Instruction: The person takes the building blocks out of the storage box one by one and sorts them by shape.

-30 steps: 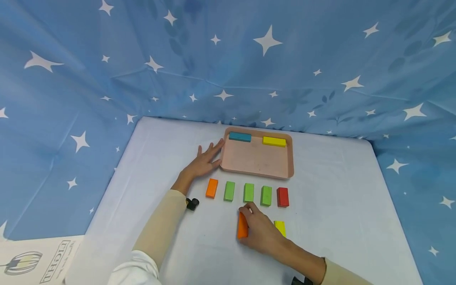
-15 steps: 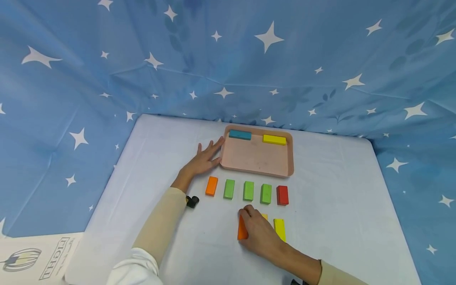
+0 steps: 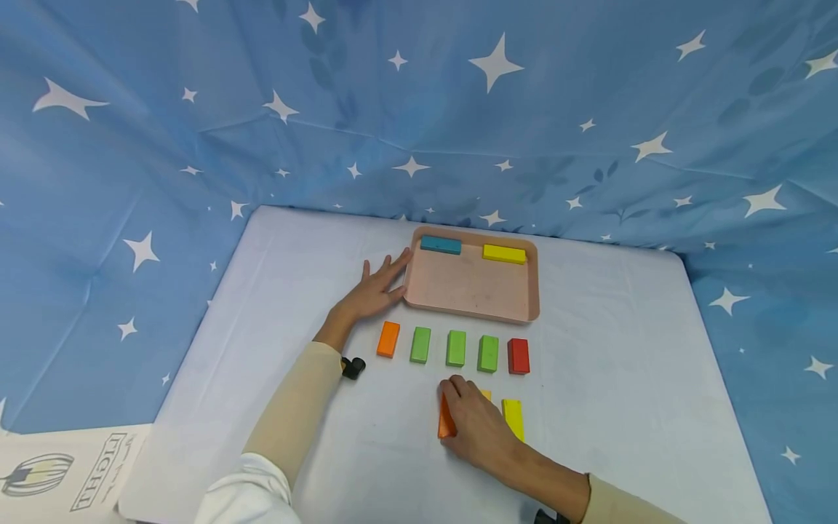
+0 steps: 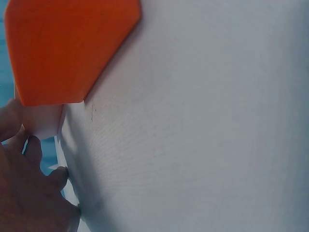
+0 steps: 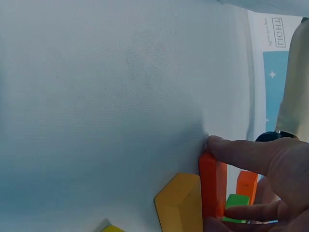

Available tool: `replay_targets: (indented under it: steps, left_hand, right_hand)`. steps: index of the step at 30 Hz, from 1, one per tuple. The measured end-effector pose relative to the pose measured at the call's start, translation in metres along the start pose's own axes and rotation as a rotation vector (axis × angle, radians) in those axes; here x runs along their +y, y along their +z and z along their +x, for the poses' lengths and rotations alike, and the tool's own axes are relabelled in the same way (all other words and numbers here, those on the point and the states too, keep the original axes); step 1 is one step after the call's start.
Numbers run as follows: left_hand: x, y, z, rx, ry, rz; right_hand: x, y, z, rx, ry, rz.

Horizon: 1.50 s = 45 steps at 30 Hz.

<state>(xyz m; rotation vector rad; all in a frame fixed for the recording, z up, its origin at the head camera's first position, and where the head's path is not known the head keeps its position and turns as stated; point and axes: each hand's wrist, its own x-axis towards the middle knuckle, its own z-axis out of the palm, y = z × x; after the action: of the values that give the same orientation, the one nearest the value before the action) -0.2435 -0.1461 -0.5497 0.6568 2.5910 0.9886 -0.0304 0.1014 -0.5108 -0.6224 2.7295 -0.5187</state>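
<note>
My right hand (image 3: 483,428) grips an orange block (image 3: 447,419) at the near middle of the table, thumb at its near end and fingers at its far end. Just right of it lies a yellow-orange block (image 5: 181,203), mostly hidden behind the hand in the head view. A bright yellow block (image 3: 513,419) is farther right. With fingers spread, my left hand (image 3: 369,294) touches the left side of a pink tray (image 3: 471,311). Inside the tray, along its far wall, are a blue block (image 3: 441,245) and a yellow block (image 3: 504,254).
Between tray and right hand runs a spaced row: an orange block (image 3: 388,340), green blocks (image 3: 421,345) and a red block (image 3: 519,356) at the right end. A starry blue cloth (image 3: 419,109) hangs behind the white table (image 3: 622,349). A printed box (image 3: 72,469) sits at lower left.
My right hand has shifted slightly toward me with the orange block, uncovering a corner of the yellow-orange block. My left hand stays at the tray. The head view has tilted slightly.
</note>
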Motion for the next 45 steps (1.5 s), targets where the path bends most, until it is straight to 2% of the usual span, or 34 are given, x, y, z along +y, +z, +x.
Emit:
replay_targets:
  steps: [6,10,14,19,23,29,35,40,45]
  left_hand:
    - [-0.002,0.0,-0.001,0.004,0.004,-0.015]
    - [-0.003,0.001,-0.001,0.0,0.012,-0.015]
    - [-0.004,0.001,0.0,0.0,0.011,-0.012]
    - [-0.002,0.0,0.0,-0.011,-0.001,-0.012]
    - [-0.002,0.001,0.0,-0.015,-0.007,-0.006]
    - [-0.001,0.002,-0.002,-0.005,-0.006,-0.002]
    - [0.0,0.003,-0.005,-0.003,-0.008,0.0]
    - [0.001,0.003,-0.004,0.003,0.002,0.001]
    - [0.0,0.001,-0.003,0.003,-0.003,0.004]
  right_hand:
    - [0.0,-0.006,0.0,0.01,-0.048,-0.07]
    - [0.001,-0.032,0.011,0.013,-0.024,-0.034]
    - [0.016,-0.07,0.041,0.104,0.017,0.026]
    - [0.062,-0.109,0.093,0.269,0.043,0.015]
    - [0.102,-0.126,0.129,0.29,0.147,-0.014]
    - [0.139,-0.125,0.162,0.24,0.3,-0.046]
    - [0.145,-0.109,0.178,0.221,0.422,-0.071]
    - [0.139,-0.101,0.184,0.227,0.447,-0.111]
    - [0.134,-0.098,0.185,0.211,0.443,-0.031]
